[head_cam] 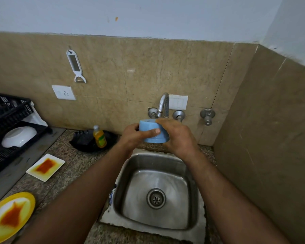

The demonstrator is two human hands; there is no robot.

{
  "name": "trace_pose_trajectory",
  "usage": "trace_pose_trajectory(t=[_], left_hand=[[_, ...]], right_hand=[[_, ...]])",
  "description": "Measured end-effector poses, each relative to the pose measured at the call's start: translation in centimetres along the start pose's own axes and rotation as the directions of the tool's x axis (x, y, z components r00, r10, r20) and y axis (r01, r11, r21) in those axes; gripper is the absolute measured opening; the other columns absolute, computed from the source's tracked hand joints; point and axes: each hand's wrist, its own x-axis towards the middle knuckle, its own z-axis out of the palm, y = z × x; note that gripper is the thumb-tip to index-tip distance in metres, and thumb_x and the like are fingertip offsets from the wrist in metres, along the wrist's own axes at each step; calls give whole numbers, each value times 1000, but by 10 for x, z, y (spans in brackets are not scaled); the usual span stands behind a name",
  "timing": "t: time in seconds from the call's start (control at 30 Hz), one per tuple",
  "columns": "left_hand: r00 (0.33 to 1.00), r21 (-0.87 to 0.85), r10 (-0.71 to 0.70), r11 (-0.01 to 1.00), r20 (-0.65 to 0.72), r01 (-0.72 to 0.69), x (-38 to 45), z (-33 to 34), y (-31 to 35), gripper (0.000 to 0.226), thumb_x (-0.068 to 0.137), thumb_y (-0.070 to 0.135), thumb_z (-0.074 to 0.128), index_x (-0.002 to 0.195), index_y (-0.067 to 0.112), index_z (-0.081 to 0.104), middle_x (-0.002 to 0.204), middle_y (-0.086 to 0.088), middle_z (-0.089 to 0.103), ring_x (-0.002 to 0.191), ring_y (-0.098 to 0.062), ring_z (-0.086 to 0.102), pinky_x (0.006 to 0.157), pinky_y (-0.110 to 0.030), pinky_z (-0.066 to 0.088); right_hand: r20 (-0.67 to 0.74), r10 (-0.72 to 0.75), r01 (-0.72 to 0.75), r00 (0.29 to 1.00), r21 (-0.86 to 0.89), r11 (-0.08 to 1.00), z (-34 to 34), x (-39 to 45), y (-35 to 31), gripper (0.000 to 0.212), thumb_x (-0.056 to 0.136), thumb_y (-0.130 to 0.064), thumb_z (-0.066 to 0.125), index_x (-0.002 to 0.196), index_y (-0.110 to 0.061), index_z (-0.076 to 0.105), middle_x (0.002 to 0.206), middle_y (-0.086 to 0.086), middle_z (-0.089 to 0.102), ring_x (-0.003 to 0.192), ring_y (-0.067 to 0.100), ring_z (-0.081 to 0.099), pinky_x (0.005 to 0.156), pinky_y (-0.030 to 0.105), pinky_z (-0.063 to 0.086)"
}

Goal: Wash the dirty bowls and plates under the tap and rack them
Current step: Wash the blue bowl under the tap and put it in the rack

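A light blue bowl [152, 133] is held just under the tap spout [163, 104], above the back rim of the steel sink [128, 175]. My left hand [134, 136] grips its left side with the thumb across the outer wall. My right hand [178, 136] covers its right side, fingers over the rim. A white square plate [45, 166] with red-orange sauce lies on the counter at left. A round yellow plate [11, 215] with the same stain sits at the bottom left. A clean white bowl [18, 136] stands in the black dish rack [11, 110].
A yellow dish-soap bottle [99, 137] stands on a black tray [93, 140] behind the counter. Two tap handles [179, 115] flank the spout, with another valve [207, 115] to the right. A peeler [76, 66] hangs on the tiled wall. A tiled side wall closes the right.
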Motion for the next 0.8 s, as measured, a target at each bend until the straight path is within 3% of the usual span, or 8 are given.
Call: trace_pose_trajectory(t=[0.27, 0.37, 0.5, 0.57, 0.63, 0.7, 0.77, 0.8], left_hand=[[999, 74, 39, 997, -11, -38, -8, 2, -4, 80, 57, 27, 100, 127, 16, 61, 114, -3, 73, 99, -19, 74, 72, -28, 63], [997, 77, 44, 996, -56, -40, -6, 4, -3, 73, 59, 25, 99, 122, 14, 64, 109, -3, 74, 94, -18, 74, 66, -24, 61], [995, 57, 53, 997, -82, -48, -5, 7, -9, 75, 56, 26, 101, 121, 14, 65, 110, -5, 74, 97, -20, 75, 72, -34, 65], [995, 33, 63, 998, -75, -61, -7, 8, -11, 76, 57, 23, 100, 123, 13, 64, 111, -5, 74, 98, -19, 74, 71, -31, 64], [995, 32, 82, 996, -63, -80, -8, 7, -14, 78, 58, 23, 99, 126, 14, 63, 114, -3, 73, 100, -18, 73, 71, -28, 63], [995, 34, 87, 996, -51, -85, -9, 5, -19, 80, 58, 23, 100, 128, 16, 62, 116, -3, 73, 102, -18, 73, 75, -31, 64], [994, 64, 99, 993, -45, -96, -11, 2, -26, 81, 56, 22, 101, 127, 18, 63, 115, -1, 73, 102, -17, 73, 79, -35, 65], [994, 87, 105, 991, -41, -101, -11, 0, -30, 82, 54, 22, 102, 127, 18, 64, 115, 1, 74, 102, -15, 73, 81, -36, 65]], right_hand=[[47, -5, 5, 999, -7, 1000, 6, -7, -4, 72, 70, -20, 91, 134, -16, 59, 131, 8, 67, 116, 24, 66, 94, 43, 58], [36, 112, -115, 993, 91, 989, 6, -7, -3, 72, 71, -31, 89, 136, -23, 59, 130, 2, 67, 116, 18, 63, 95, 39, 56], [68, 233, -242, 970, 208, 948, 5, -8, 4, 85, 59, -53, 87, 135, -30, 57, 127, -4, 64, 113, 10, 57, 93, 31, 52], [152, 333, -363, 931, 266, 893, 4, -7, 9, 94, 54, -45, 93, 139, -27, 56, 128, -10, 60, 114, 7, 55, 94, 28, 50], [375, 501, -617, 780, 333, 713, 3, -7, 15, 95, 58, -21, 94, 143, -24, 52, 131, -12, 57, 118, 10, 56, 96, 34, 53], [648, 538, -842, 539, 414, 344, 4, -10, 23, 72, 74, -10, 78, 141, -16, 53, 131, 5, 64, 115, 23, 63, 96, 48, 58], [804, 468, -891, 365, 448, -74, 6, -15, 27, 55, 80, -17, 61, 134, -3, 59, 125, 24, 67, 108, 37, 68, 92, 54, 58], [832, 450, -872, 323, 447, -200, 8, -16, 28, 55, 80, -25, 59, 129, 0, 62, 122, 29, 68, 107, 42, 69, 88, 54, 59]])
